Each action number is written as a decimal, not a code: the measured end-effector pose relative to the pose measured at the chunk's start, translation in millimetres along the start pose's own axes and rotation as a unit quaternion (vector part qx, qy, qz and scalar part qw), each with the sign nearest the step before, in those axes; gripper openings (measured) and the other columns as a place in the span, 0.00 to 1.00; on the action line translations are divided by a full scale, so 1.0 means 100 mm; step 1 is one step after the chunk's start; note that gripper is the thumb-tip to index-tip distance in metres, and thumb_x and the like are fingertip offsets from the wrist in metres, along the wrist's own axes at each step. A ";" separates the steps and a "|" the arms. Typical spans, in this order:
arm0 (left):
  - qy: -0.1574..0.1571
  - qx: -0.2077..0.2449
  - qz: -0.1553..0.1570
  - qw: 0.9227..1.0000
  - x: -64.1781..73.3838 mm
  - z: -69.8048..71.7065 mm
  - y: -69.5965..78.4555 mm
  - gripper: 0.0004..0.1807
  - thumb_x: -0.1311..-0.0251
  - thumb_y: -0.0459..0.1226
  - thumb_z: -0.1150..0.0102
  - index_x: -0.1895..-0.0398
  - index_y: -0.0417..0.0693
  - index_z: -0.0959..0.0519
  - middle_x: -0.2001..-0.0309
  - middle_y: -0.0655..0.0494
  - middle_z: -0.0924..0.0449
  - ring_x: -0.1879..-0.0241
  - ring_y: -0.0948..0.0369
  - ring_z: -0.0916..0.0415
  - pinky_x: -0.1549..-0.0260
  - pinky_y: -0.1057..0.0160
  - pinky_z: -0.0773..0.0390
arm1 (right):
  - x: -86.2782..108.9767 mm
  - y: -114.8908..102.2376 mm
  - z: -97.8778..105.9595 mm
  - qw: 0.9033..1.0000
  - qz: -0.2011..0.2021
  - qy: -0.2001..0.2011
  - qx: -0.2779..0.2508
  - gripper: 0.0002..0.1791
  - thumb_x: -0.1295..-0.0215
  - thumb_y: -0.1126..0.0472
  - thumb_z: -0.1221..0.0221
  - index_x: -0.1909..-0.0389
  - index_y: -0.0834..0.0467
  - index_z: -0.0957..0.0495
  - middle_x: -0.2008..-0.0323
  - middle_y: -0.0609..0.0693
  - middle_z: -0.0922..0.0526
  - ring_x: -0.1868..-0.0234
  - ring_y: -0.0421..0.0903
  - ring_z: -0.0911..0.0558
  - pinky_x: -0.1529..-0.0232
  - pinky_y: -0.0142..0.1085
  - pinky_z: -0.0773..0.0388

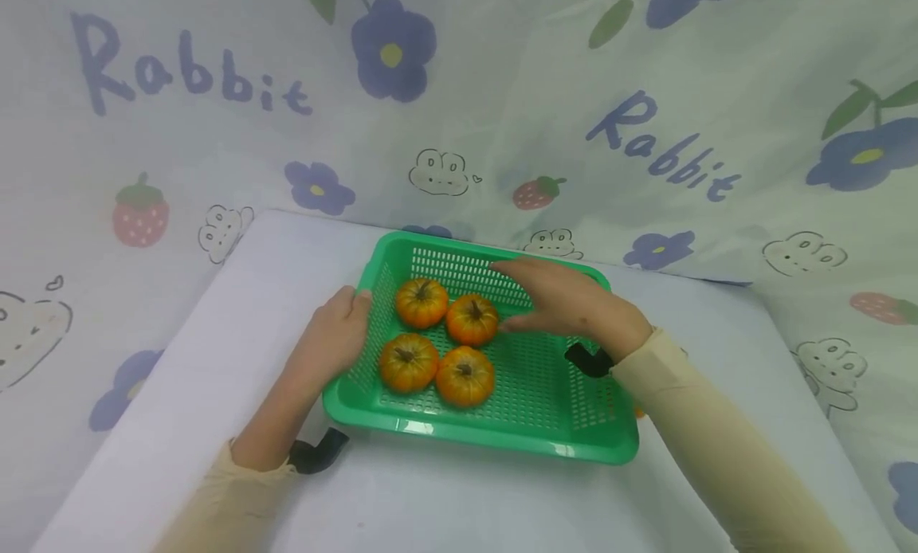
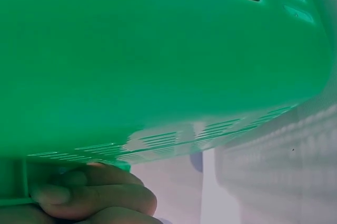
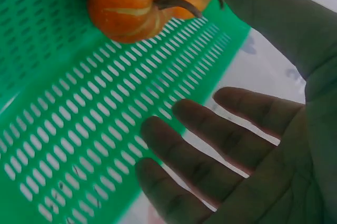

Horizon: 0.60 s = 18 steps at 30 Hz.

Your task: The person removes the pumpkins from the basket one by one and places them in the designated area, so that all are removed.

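A green plastic basket [image 1: 516, 437] with slotted walls stands on the white table, and several small orange pumpkins [image 1: 406, 363] sit in its left half. My left hand [image 1: 335, 330] grips the basket's left rim; in the left wrist view its curled fingers [image 2: 105, 195] show beneath the rim. Over the basket's back right part hovers my right hand [image 1: 566, 298], its fingers spread and nothing in it. The thumb side is near the closest pumpkin [image 1: 472, 319]. In the right wrist view, the pumpkins' curved stems [image 3: 176, 3] show past the open palm.
Beyond the basket's right side, a bit of something orange [image 1: 640, 412] peeks out, mostly hidden by the right sleeve [image 1: 688, 402]. A cloth backdrop [image 1: 502, 123] with flowers, rabbits and strawberries rises behind the white table [image 1: 237, 298]. Dark straps [image 1: 319, 452] hang at both wrists.
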<state>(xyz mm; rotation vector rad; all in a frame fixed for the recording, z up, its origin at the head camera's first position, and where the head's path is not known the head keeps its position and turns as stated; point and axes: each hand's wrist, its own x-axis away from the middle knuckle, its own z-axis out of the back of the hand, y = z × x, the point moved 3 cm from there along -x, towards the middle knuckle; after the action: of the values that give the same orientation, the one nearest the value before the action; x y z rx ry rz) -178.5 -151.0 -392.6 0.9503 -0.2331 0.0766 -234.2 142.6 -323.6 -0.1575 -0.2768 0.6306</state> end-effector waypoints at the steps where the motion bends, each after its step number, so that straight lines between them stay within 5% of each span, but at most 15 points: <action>1: 0.000 0.000 0.001 1.000 0.00 0.00 0.00 0.28 0.16 0.53 0.73 0.43 0.39 0.32 0.62 0.42 0.26 0.68 0.51 0.23 0.72 0.57 0.17 | -0.06 0.00 -0.02 1.000 0.001 -0.010 -0.007 0.50 0.39 0.46 0.24 0.21 0.56 0.37 0.24 0.55 0.33 0.24 0.56 0.34 0.26 0.53 0.35; 10: -0.009 0.009 0.001 1.000 -0.03 -0.09 0.02 0.27 0.16 0.53 0.73 0.44 0.40 0.32 0.63 0.42 0.26 0.69 0.52 0.22 0.74 0.56 0.16 | -0.38 0.17 -0.38 0.990 -0.010 -0.104 -0.093 0.49 0.37 0.47 0.26 0.21 0.57 0.38 0.24 0.55 0.33 0.25 0.55 0.33 0.25 0.53 0.36; 18: -0.003 0.000 0.014 1.000 0.00 -0.01 0.02 0.28 0.16 0.54 0.74 0.43 0.41 0.33 0.63 0.43 0.27 0.68 0.52 0.24 0.73 0.56 0.19 | -0.49 0.21 -0.53 0.988 -0.004 -0.104 -0.118 0.47 0.39 0.44 0.25 0.22 0.51 0.34 0.27 0.51 0.28 0.28 0.53 0.30 0.27 0.52 0.34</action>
<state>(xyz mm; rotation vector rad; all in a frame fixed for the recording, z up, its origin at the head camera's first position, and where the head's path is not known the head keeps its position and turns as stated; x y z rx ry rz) -179.0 -148.6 -391.7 0.9469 -0.2515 0.0988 -268.2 126.7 -389.1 -0.3181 -0.5535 0.6050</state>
